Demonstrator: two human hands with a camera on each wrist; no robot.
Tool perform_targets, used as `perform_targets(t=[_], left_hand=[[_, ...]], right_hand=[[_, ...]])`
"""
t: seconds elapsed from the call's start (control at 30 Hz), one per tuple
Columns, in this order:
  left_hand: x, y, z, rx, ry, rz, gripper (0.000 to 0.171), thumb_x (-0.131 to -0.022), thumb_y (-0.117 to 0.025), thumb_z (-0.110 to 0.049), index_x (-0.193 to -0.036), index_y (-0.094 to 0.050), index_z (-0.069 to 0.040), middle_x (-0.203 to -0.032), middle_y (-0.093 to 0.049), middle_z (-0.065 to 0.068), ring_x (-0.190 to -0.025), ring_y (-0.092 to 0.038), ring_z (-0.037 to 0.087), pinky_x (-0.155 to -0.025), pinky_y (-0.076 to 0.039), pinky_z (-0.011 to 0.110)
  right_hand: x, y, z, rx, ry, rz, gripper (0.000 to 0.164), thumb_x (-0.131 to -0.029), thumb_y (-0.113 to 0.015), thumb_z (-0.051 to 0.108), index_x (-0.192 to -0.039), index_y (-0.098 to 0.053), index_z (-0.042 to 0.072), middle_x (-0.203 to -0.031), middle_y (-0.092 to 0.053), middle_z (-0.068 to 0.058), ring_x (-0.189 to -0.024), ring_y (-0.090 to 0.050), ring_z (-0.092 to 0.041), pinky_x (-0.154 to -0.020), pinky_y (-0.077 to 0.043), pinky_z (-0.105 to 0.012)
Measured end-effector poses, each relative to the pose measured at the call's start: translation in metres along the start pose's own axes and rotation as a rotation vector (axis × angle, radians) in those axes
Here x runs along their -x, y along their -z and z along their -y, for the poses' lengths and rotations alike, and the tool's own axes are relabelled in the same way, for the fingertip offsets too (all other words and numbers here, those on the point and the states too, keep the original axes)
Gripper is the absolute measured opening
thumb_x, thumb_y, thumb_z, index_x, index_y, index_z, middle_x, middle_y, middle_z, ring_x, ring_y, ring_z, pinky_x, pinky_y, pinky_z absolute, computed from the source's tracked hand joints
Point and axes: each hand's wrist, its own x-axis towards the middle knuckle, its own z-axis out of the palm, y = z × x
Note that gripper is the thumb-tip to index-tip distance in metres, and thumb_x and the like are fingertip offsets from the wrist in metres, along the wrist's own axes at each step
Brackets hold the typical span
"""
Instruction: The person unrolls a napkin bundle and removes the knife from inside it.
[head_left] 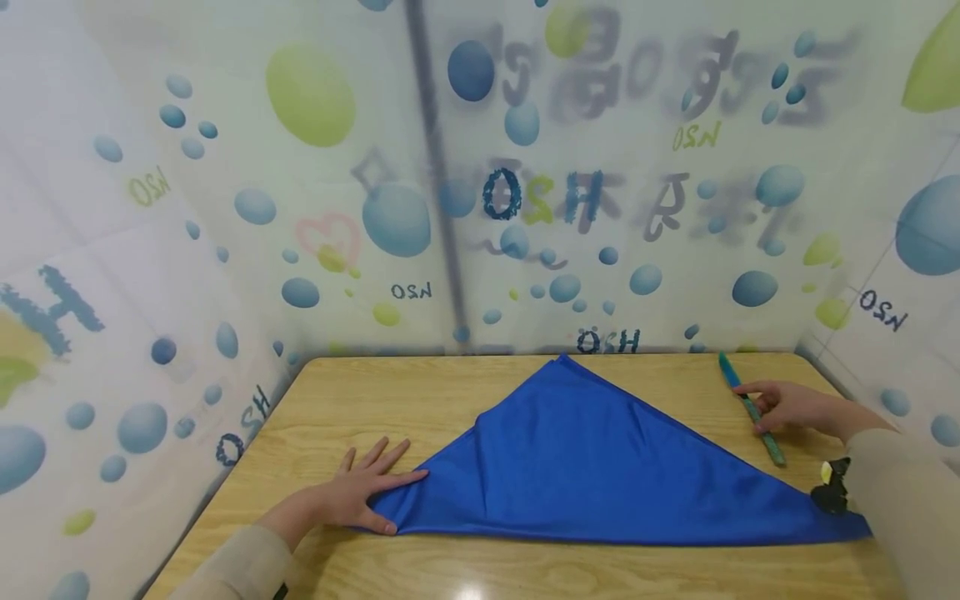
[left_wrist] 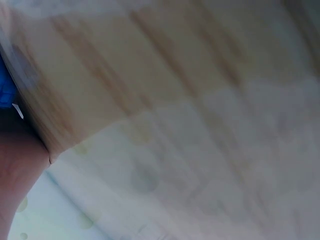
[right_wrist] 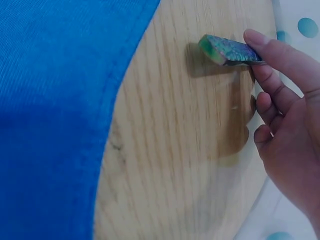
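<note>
A blue cloth, folded into a wide triangle, lies on the wooden table with its peak toward the far edge. On its left corner rests my left hand, fingers spread, thumb and forefinger on the fabric. At the right, beyond the cloth's slanting edge, my right hand pinches a slim blue-green knife-like tool between thumb and fingers. In the right wrist view the tool's patterned end sticks out past the thumb. The left wrist view holds only a strip of skin and a sliver of blue cloth.
Bubble-printed sheeting stands behind the table and along both sides. A small black and yellow item is at the right sleeve, over the cloth's right corner.
</note>
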Motion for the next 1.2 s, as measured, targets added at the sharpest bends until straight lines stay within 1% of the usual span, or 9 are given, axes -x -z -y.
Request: perform_targets(t=[0.2,0.3,0.37,0.7,0.9,1.03,1.2], left_hand=[[-0.001,0.002,-0.001,-0.004,0.007,0.005,0.078,-0.086,-0.066,-0.056,-0.153,-0.032,-0.036,-0.159,-0.009,0.025,-0.139,0.000,0.058,-0.093,0.002,0.081],[-0.001,0.002,-0.001,-0.016,0.014,0.007,0.078,-0.086,-0.065,-0.056,-0.153,-0.031,-0.036,-0.159,-0.009,0.025,-0.139,0.001,0.057,-0.094,0.001,0.081],[-0.002,0.002,0.000,-0.027,0.014,0.007,0.078,-0.087,-0.065,-0.056,-0.154,-0.031,-0.035,-0.159,-0.009,0.025,-0.139,0.001,0.057,-0.094,0.001,0.081],[-0.001,0.004,-0.004,-0.022,0.015,0.011,0.078,-0.087,-0.065,-0.055,-0.154,-0.031,-0.035,-0.159,-0.009,0.026,-0.139,0.001,0.057,-0.094,0.001,0.081],[0.000,0.004,-0.006,-0.012,0.025,0.015,0.079,-0.086,-0.066,-0.055,-0.154,-0.031,-0.035,-0.159,-0.009,0.025,-0.140,0.001,0.056,-0.094,0.001,0.081],[0.000,0.004,-0.006,-0.010,0.027,0.014,0.079,-0.086,-0.066,-0.055,-0.154,-0.032,-0.035,-0.159,-0.009,0.025,-0.140,0.001,0.056,-0.095,0.002,0.081],[-0.001,0.003,-0.002,-0.002,0.031,0.016,0.078,-0.087,-0.066,-0.055,-0.154,-0.032,-0.034,-0.159,-0.009,0.025,-0.140,0.002,0.057,-0.095,0.002,0.080]], right_hand=[[-0.004,-0.002,0.003,0.074,-0.051,-0.024,0.081,-0.078,-0.081,0.011,-0.140,-0.036,-0.016,-0.076,-0.042,-0.002,-0.068,-0.042,-0.017,-0.061,-0.035,-0.028],[-0.007,-0.003,0.005,0.120,-0.045,-0.025,0.081,-0.077,-0.082,0.010,-0.138,-0.037,-0.017,-0.074,-0.043,-0.002,-0.067,-0.042,-0.017,-0.061,-0.035,-0.028],[-0.007,-0.003,0.006,0.132,-0.035,-0.020,0.080,-0.077,-0.082,0.009,-0.138,-0.037,-0.018,-0.072,-0.044,-0.002,-0.064,-0.042,-0.017,-0.059,-0.035,-0.028],[-0.008,-0.002,0.007,0.156,-0.003,0.017,0.078,-0.077,-0.081,0.009,-0.135,-0.038,-0.021,-0.070,-0.045,-0.001,-0.063,-0.044,-0.015,-0.058,-0.035,-0.027],[-0.006,-0.002,0.007,0.186,-0.023,0.000,0.075,-0.076,-0.082,0.012,-0.133,-0.044,-0.018,-0.070,-0.046,-0.001,-0.063,-0.046,-0.016,-0.059,-0.036,-0.027],[-0.003,-0.003,0.006,0.191,-0.017,-0.015,0.073,-0.078,-0.082,0.014,-0.132,-0.045,-0.017,-0.071,-0.047,0.000,-0.064,-0.045,-0.016,-0.058,-0.035,-0.027],[0.005,0.000,0.005,0.189,0.008,-0.045,0.072,-0.080,-0.080,0.017,-0.134,-0.045,-0.015,-0.081,-0.054,-0.003,-0.070,-0.049,-0.015,-0.061,-0.040,-0.027]])
